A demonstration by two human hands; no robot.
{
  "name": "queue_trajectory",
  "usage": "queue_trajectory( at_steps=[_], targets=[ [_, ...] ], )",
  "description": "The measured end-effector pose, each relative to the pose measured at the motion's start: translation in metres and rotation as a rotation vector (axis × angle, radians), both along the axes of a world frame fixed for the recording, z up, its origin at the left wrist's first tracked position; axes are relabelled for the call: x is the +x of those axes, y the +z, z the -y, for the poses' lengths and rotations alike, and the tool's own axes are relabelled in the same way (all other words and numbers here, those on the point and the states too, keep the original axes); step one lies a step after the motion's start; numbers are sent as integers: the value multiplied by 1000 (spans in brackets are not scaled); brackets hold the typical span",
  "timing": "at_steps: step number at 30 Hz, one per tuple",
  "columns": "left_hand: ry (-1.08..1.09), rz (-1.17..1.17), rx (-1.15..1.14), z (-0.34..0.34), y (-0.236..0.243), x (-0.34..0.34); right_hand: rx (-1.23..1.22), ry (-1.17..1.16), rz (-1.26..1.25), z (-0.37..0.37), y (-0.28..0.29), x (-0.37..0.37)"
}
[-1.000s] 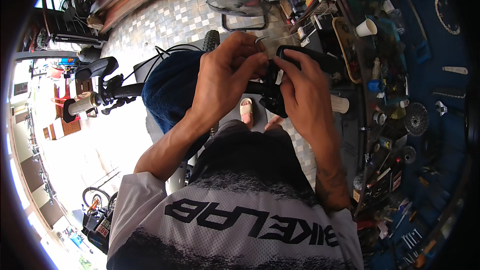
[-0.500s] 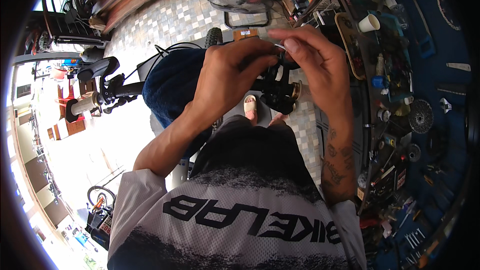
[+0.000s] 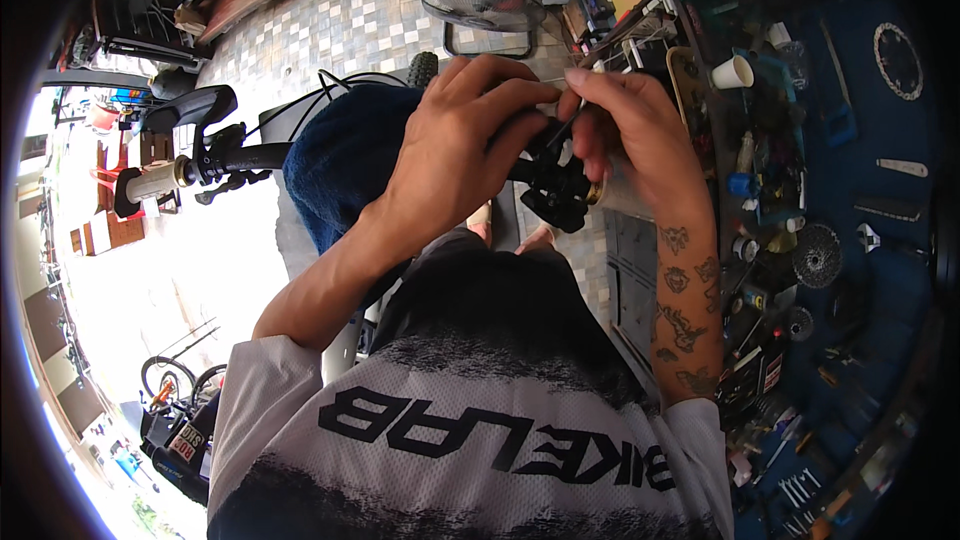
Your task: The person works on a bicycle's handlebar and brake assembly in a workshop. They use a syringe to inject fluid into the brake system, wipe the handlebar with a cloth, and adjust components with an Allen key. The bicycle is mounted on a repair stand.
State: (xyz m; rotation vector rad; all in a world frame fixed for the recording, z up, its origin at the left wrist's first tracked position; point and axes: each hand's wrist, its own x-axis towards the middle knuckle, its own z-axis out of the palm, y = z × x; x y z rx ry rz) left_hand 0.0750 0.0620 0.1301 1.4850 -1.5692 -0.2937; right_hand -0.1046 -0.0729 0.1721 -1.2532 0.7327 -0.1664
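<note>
My left hand (image 3: 470,125) is raised over the bicycle handlebar (image 3: 265,157), thumb and fingertips closed in a pinch; whatever lies between them is too small to make out. Facing it, my right hand (image 3: 630,105) pinches a thin dark strand (image 3: 575,120) between thumb and fingers. The fingertips of both hands are close together. Just below them sits a black brake lever assembly (image 3: 558,195) on the right end of the bar. A dark blue towel (image 3: 345,160) drapes over the middle of the handlebar, beside my left wrist.
On the right, a cluttered bench (image 3: 745,230) carries small parts and a white cup (image 3: 733,72). Cassettes (image 3: 818,255) and tools hang on a blue board (image 3: 880,290). A floor fan (image 3: 475,2) stands ahead on tiles. Another bicycle (image 3: 165,385) is at lower left.
My right hand has turned, its fingers curling inward and its thumb now on top. The curved silvery piece that showed between my hands is no longer visible. My view has shifted slightly.
</note>
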Motion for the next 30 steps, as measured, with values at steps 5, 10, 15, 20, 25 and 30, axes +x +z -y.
queue_trajectory(
  at_steps=[5,10,15,20,25,30],
  targets=[
    [-63,204,218,-9,-5,8,401,-52,201,-2,-16,-16],
    [-98,170,118,-7,-13,10,214,-203,119,-11,-23,-14],
    [-116,197,88,-8,-13,9,205,-229,101,-16,-17,-4],
    [-88,74,134,-9,-11,7,322,-280,106,-18,-8,-10],
    [-73,-5,181,-4,-13,4,244,-228,119,-20,-12,-13],
    [-92,8,187,-4,-13,3,-46,-217,-18,-25,-9,-1]
  ],
)
